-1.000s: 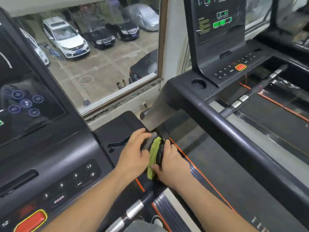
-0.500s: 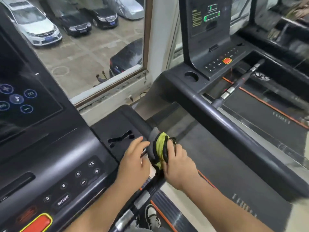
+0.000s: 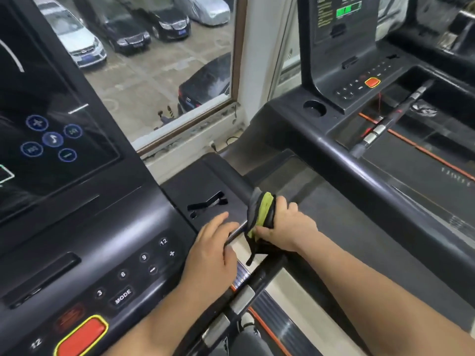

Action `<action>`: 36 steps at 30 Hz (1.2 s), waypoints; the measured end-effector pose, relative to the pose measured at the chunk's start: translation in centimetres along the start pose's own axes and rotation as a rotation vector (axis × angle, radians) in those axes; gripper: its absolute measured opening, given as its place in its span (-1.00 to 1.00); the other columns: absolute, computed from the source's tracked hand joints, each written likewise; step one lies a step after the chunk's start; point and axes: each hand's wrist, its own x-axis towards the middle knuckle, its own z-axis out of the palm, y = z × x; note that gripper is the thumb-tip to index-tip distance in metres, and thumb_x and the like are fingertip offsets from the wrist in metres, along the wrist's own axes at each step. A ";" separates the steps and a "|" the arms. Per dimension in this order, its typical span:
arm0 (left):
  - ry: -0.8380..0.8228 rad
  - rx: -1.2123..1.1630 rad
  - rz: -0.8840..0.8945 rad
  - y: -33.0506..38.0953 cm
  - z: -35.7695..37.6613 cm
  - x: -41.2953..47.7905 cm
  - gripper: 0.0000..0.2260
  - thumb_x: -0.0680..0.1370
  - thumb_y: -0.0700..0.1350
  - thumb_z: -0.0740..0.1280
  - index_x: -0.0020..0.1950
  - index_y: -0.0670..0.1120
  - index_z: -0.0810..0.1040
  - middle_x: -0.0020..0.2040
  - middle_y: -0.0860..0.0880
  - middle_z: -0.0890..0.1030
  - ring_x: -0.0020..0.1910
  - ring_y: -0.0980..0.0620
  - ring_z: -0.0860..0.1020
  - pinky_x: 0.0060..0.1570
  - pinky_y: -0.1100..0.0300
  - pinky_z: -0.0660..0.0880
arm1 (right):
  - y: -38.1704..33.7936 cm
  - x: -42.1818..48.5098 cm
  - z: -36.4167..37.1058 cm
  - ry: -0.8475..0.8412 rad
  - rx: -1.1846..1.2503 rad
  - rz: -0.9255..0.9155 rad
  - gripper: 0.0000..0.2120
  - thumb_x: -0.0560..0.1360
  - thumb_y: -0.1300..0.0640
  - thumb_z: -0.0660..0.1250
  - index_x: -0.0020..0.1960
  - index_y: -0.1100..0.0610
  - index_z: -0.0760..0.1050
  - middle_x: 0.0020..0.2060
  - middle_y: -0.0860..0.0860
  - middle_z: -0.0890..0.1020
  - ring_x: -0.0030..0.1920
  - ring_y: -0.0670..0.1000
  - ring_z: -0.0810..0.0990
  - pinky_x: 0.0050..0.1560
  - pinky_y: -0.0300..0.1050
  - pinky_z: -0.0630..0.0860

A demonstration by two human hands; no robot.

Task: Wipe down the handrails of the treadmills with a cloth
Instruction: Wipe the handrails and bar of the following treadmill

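Just right of the near console's keypad [image 3: 144, 265], the handrail [image 3: 237, 185] runs from the person's body up and away toward the window. The right hand [image 3: 285, 228] is clamped around it through the grey-and-green cloth [image 3: 261, 210]; the left hand [image 3: 213, 250] rests flat beside it, fingers loose, gripping nothing. The unwiped length probably lies ahead of the right hand, along the rail's axis. The rail under the cloth is hidden, and its near end is cut off below.

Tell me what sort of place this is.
Probably an upper-floor gym: two treadmills side by side, each with a console and a red stop button, by a window overlooking parked cars.
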 end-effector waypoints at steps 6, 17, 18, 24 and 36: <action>-0.008 -0.010 0.080 1.0 0.9 -0.7 -0.57 0.51 -0.32 0.28 0.34 -0.02 0.55 0.49 0.06 0.41 0.46 0.09 0.36 0.33 0.04 0.47 | 3.2 0.2 -0.1 -0.085 0.361 -0.062 -0.21 0.44 -0.49 0.25 0.49 -0.10 0.12 0.37 0.00 0.43 0.26 0.11 0.53 0.31 0.12 0.45; -0.134 0.525 0.133 0.4 1.5 2.5 -0.45 0.24 -0.21 0.58 0.24 -0.09 0.65 0.30 -0.06 0.61 0.21 -0.06 0.57 0.08 0.07 0.59 | 4.2 -7.0 2.7 0.082 -0.089 0.048 -0.33 0.63 -0.23 0.16 0.58 0.06 0.02 0.32 0.09 0.32 0.30 0.20 0.44 0.17 0.12 0.50; -0.123 0.555 0.142 0.3 1.5 2.7 -0.43 0.18 -0.22 0.61 0.19 -0.09 0.67 0.25 -0.05 0.64 0.13 -0.05 0.60 0.00 0.09 0.60 | 3.4 -6.1 2.3 0.081 -0.085 0.079 -0.30 0.60 -0.28 0.19 0.56 0.06 0.05 0.32 0.09 0.33 0.29 0.20 0.46 0.17 0.12 0.49; -0.170 0.636 0.155 0.3 1.4 2.2 -0.37 0.24 -0.15 0.58 0.33 -0.11 0.63 0.33 -0.09 0.60 0.20 -0.07 0.57 0.13 0.08 0.58 | -1.0 -0.2 0.6 0.046 0.007 0.034 -0.16 0.46 -0.38 0.36 0.51 0.01 0.09 0.33 0.09 0.36 0.31 0.22 0.49 0.21 0.17 0.49; 0.006 0.347 0.106 0.6 -1.4 -1.7 -0.86 0.52 -0.13 0.38 0.06 -0.03 0.65 0.17 0.13 0.48 0.20 0.04 0.48 -0.10 0.07 0.61 | 3.0 -4.2 2.7 0.272 0.167 -0.035 -0.55 0.66 -0.20 0.11 0.42 0.05 0.25 0.25 0.06 0.41 0.24 0.19 0.49 0.11 0.12 0.51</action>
